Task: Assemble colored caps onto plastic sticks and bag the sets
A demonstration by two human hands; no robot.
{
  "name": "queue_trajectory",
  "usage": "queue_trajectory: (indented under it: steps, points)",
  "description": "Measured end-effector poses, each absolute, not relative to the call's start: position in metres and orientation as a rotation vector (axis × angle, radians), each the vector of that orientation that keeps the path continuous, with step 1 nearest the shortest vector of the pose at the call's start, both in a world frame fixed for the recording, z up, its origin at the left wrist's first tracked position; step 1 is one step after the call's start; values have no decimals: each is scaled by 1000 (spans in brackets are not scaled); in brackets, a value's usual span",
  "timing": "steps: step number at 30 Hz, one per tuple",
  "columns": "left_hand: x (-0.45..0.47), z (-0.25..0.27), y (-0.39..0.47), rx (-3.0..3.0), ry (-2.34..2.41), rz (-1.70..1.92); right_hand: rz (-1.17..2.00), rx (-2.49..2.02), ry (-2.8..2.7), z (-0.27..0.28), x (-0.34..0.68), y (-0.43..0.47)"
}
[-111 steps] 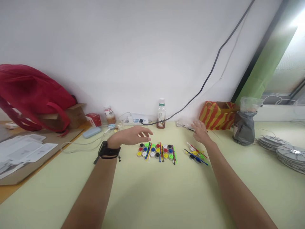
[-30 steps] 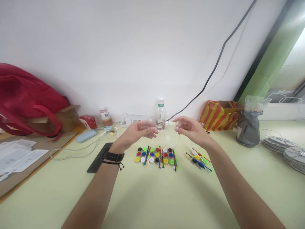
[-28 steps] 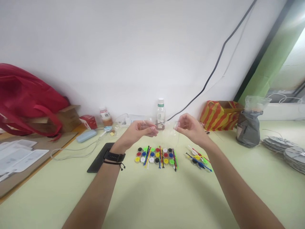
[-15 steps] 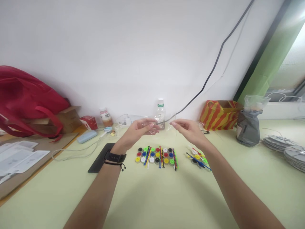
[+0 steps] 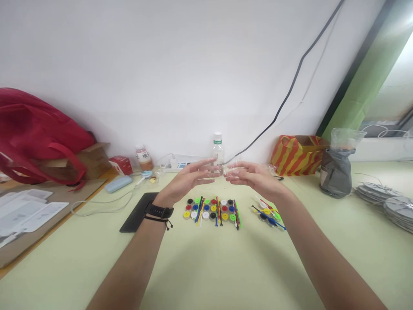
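Note:
My left hand and my right hand face each other above the table, fingertips a short way apart. Thin clear plastic, apparently a bag, is held by the fingers of both hands; its outline is hard to make out. Beneath them lie rows of small round pieces with coloured caps. Thin coloured plastic ties rest across these rows in several bundles. To the right is a smaller group of caps and ties. A black watch is on my left wrist.
A clear bottle stands behind my hands, near a power strip. A black flat pad lies left. Further out are a red bag, a striped bag, a grey bag and stacked discs.
Both hands have turned slightly and their fingers have straightened more. My right hand's fingertips have moved left, closer to my left hand. The caps and ties lie as before.

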State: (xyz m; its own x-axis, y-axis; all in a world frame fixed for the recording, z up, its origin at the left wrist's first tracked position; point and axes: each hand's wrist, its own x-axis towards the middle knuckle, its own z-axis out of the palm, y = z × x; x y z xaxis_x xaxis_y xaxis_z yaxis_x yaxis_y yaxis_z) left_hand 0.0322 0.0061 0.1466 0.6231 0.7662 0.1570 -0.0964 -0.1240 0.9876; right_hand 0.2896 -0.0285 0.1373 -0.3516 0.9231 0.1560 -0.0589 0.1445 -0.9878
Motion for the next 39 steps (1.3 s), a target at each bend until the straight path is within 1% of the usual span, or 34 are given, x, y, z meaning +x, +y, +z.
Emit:
queue_trajectory:
  steps: [2,12,19,26,30,33,36,39]
  points:
    - [33,149,3,1554,576,777,1460,-859,-1520,137,291,-28]
    - [43,147,-6,1548,396,547,1670,-602,-1759,139,296,-34]
    - [54,147,-17,1446,263,401,1987,-545,-1743,141,294,-40]
    - [48,130,-8,1338,259,422,1999,-394,-1766,136,287,-42]
    - [47,123,-4,1312,184,426,1966,-243,-1882,131,286,-38]
    - [50,128,-8,1353,139,405,1934,-96,-2040,127,289,-35]
    - [50,138,-12,1443,152,394,1908,-127,-2147,129,293,-35]
    - [44,148,-7,1533,257,491,1798,-235,-2115,133,296,-37]
